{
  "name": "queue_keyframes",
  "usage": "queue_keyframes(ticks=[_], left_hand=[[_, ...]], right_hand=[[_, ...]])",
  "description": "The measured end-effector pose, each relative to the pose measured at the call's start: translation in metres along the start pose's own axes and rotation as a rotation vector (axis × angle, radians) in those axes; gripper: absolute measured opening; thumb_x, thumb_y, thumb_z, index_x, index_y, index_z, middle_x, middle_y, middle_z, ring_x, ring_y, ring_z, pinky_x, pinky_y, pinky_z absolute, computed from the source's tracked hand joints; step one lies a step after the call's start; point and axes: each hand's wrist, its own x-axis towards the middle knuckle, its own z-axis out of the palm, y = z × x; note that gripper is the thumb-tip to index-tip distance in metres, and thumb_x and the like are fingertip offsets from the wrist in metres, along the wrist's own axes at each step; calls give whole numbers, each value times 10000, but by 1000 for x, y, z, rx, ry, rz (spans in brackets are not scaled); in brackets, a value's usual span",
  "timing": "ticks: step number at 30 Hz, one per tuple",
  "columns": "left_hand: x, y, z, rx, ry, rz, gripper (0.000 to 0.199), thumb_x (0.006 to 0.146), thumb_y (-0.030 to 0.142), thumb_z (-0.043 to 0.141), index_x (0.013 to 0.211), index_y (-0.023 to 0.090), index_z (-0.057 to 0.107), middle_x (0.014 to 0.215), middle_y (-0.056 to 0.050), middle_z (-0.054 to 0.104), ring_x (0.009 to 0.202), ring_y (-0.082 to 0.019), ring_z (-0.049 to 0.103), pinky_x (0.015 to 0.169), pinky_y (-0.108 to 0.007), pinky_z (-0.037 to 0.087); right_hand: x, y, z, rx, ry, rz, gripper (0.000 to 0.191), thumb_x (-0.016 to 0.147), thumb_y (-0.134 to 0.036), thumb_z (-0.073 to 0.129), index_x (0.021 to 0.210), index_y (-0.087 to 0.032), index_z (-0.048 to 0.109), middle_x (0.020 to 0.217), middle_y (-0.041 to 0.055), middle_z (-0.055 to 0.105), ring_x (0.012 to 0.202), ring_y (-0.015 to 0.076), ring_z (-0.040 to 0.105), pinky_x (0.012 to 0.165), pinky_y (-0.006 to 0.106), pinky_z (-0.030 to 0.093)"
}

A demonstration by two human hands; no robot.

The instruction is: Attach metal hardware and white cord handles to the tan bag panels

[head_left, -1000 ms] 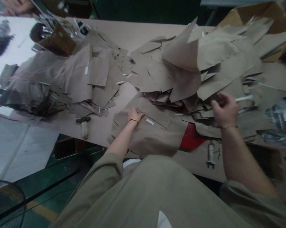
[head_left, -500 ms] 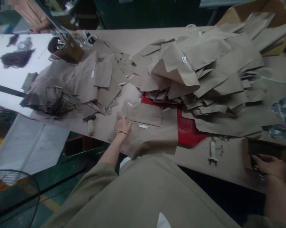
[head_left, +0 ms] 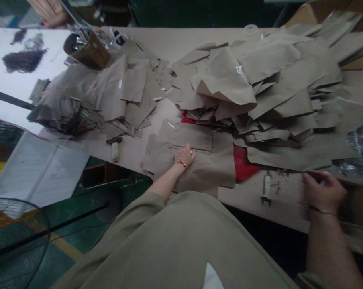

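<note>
A khaki fabric piece [head_left: 211, 172] with a stitched flap lies before me on the table. My left hand [head_left: 184, 156] rests on it at the flap's lower edge, fingers pinched together. A bit of white label [head_left: 191, 152] shows at those fingertips. My right hand [head_left: 323, 190] is off to the right, over the near edge of a small box [head_left: 354, 200]. Its fingers are closed and blurred; what they hold is hidden. Left of that box lies a tool with a wrapped pale handle [head_left: 266, 186].
Loose khaki pieces [head_left: 278, 92] are heaped behind the work, partly over a red sheet [head_left: 244, 164]. Another khaki stack [head_left: 109, 92] lies left, near thread snips [head_left: 115, 148] and a brown box of tools [head_left: 94, 52]. A fan [head_left: 19, 241] stands lower left. Another person's arm [head_left: 53, 14] shows far left.
My left hand has slid right across the fabric to the white label, covering most of it. My right hand has come up and left out of the small box.
</note>
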Motion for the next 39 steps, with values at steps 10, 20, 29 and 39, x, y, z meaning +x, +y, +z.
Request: queue_keyframes(ticks=[10, 20, 29, 39], left_hand=[[-16, -6, -37, 45, -200, 259, 637, 905, 577, 618, 1400, 189, 516, 1145, -155, 711, 1073, -307, 678, 889, -380, 502], [-33, -45, -31, -235, -91, 515, 303, 986, 278, 563, 1245, 192, 694, 1184, -93, 722, 1120, -204, 643, 1016, -328, 462], [13, -62, -4, -276, 7, 246, 250, 949, 334, 648, 1154, 241, 755, 1138, -51, 734, 1087, -176, 612, 1009, -312, 400], [15, -63, -1, -224, 7, 183, 274, 968, 430, 618, 1160, 300, 765, 1150, -35, 724, 1080, -194, 576, 978, -311, 378]], right_hand=[[-159, -111, 142, 307, -866, -99, 507, 734, -534, 671, 1028, -135, 781, 774, 99, 717, 682, 205, 661, 683, 331, 543], [-193, -136, 192, 347, -1059, -226, 408, 867, -439, 638, 1128, -148, 757, 860, 71, 735, 698, 169, 650, 676, 273, 513], [-154, -165, 249, -383, -1046, -814, 254, 960, -342, 602, 1123, -235, 765, 1117, 111, 652, 1078, 236, 586, 849, 297, 448], [-150, -159, 261, -390, -1068, -821, 289, 973, -360, 578, 1181, -272, 758, 1092, 85, 657, 1028, 215, 595, 809, 284, 418]])
